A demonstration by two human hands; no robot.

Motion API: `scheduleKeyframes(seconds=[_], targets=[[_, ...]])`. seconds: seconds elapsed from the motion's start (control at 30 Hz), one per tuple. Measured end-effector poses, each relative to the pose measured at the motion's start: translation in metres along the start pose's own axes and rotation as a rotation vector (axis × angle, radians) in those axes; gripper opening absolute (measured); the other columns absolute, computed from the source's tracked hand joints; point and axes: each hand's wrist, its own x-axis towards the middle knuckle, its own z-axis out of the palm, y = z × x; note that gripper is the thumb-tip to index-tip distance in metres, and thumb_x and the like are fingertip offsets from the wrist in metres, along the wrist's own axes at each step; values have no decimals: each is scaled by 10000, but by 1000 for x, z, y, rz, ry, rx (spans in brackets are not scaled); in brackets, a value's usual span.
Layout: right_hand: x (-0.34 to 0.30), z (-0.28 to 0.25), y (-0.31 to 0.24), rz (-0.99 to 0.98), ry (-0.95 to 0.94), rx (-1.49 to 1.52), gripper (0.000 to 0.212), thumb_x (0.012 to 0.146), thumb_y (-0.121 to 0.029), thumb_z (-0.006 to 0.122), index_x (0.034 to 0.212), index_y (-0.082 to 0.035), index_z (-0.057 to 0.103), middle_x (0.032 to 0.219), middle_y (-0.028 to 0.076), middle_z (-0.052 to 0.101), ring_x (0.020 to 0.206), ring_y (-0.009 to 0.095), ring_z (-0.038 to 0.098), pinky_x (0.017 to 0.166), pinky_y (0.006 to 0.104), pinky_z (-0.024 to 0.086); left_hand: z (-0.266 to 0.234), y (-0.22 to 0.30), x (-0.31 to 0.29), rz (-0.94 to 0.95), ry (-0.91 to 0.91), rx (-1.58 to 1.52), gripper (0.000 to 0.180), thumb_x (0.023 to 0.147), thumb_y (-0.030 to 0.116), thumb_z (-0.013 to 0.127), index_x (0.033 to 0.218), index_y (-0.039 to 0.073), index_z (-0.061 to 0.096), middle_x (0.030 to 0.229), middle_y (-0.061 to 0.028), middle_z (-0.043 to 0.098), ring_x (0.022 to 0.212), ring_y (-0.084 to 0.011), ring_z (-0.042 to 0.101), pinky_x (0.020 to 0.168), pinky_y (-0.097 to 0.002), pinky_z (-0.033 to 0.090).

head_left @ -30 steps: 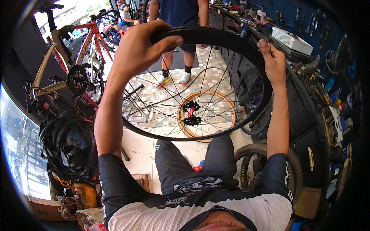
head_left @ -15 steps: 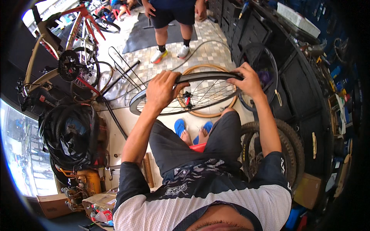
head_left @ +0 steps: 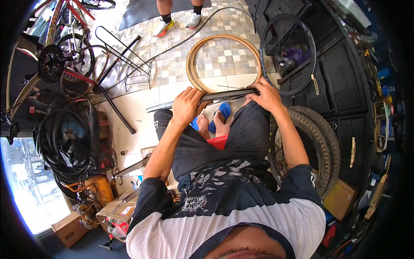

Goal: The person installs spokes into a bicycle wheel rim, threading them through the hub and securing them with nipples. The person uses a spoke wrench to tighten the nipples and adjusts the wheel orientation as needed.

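A black bicycle wheel point(head_left: 227, 94) is held above my knees, turned so that I see it nearly edge-on as a narrow band. My left hand point(head_left: 186, 105) is closed round its rim at the left, thumb pointing inward. At the right end my right hand point(head_left: 267, 97) grips the rim too, with fingers over the top. A few thin spokes show near the right hand; the hub is hidden. Just beyond the wheel, tan-coloured bicycle tyres point(head_left: 190, 64) lie on the tiled floor.
Another wheel point(head_left: 315, 56) leans on the black cabinets at right, with knobbly tyres point(head_left: 330, 142) nearer me. At left are a bicycle point(head_left: 51, 64), a pile of black tyres point(head_left: 56, 138) and an orange machine point(head_left: 101, 196). A person's shoes point(head_left: 164, 28) stand ahead.
The wheel has tipped from a slanted view, with spokes and hub showing, to nearly edge-on, and sits closer to my lap. Both hands keep their grip. My view has shifted downward.
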Motion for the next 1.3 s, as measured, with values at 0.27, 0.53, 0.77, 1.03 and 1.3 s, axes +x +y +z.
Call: scheduleKeyframes(seconds=[0.27,0.53,0.77,1.03,1.3], targets=[[-13,-23,-37,-116,121,252,396,1099,-366,573,1076,-27,776,1022,146,666,944,367,707,812,429,538,15,-7,-18,-115,-8,-119,341,785,228,884,1040,68,726,894,-58,677,844,-284,653,732,-403,544],[-31,-21,-84,-12,-62,531,204,1040,-122,630,1129,19,747,1033,140,628,968,297,654,846,379,518,4,-6,-9,-270,-74,-284,370,781,231,885,1068,45,744,984,-72,713,917,-287,676,789,-406,559],[-47,14,-120,-214,-114,515,235,1037,-172,651,1140,17,746,1002,157,611,934,332,638,844,399,521,-13,2,-26,-526,22,-1042,264,974,166,758,1138,-41,748,1070,-128,772,1028,-198,706,955,-343,532],[-27,37,-94,-17,-130,900,397,1158,-330,483,1079,-28,729,876,-14,602,665,49,495,606,215,405,-2,-11,-34,-737,278,-1538,244,1103,146,591,1013,-50,705,1011,-145,747,985,-205,692,978,-378,534],[-14,35,-93,299,-394,1516,411,1118,-232,566,1451,8,541,801,-21,544,622,61,497,501,205,384,2,-17,-20,-826,387,-1640,253,1091,227,617,1046,-2,715,972,-109,716,1126,-277,663,1098,-447,447]])
